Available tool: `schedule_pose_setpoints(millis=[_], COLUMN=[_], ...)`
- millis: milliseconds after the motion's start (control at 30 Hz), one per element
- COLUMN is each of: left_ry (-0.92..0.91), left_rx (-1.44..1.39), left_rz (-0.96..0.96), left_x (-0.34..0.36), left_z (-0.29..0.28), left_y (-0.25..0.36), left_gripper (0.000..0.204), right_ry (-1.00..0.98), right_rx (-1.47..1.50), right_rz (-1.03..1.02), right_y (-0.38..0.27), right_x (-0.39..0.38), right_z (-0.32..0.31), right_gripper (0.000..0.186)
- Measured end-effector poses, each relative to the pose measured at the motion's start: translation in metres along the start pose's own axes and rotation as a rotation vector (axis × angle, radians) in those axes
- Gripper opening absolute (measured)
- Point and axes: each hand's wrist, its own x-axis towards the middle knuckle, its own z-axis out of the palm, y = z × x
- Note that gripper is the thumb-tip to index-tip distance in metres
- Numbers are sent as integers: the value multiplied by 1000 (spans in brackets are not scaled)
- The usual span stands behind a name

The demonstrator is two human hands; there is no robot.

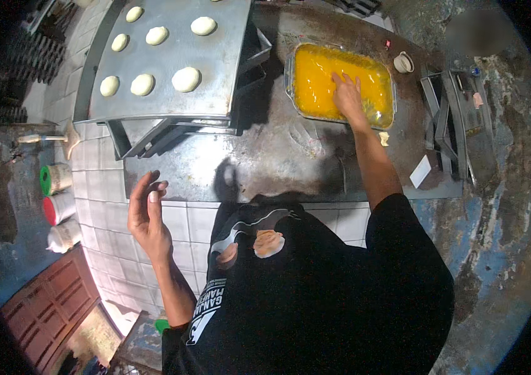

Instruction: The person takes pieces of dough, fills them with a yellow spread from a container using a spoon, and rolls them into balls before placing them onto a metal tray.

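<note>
My right hand (pixel 348 97) reaches over the near rim of a clear glass dish (pixel 289 81). Its outstretched fingers touch the glossy yellow, oily-looking substance (pixel 318 72) inside; whether that is liquid or soft fat I cannot tell. My left hand (pixel 147 219) is raised in front of the table's near edge, palm inward, fingers loosely bent and apart, with nothing in it. The nearest thing beyond it is a metal baking tray (pixel 153 111) bearing several pale round dough balls (pixel 186 79), set apart in rows.
More metal trays (pixel 206 129) are stacked crookedly under the dough tray. A small white cup (pixel 404 62), a pale yellow scrap (pixel 384 138) and a white card-like piece (pixel 420 171) lie around the dish. Metal frames (pixel 443 119) stand at right. Several tubs (pixel 59 207) sit at far left.
</note>
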Motion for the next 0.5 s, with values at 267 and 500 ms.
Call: schedule_pose_setpoints(millis=[267,500], left_ry=[-106,-157], left_rx=[-12,-119], left_rz=[106,113], left_x=[5,39], left_z=[4,-43], left_y=[2,-26], left_gripper=[30,30], right_ry=[-108,-51], right_rx=[507,459], right_rz=[236,347], right_y=[3,-2], right_x=[-17,-28], right_z=[6,-1], right_gripper=[50,43])
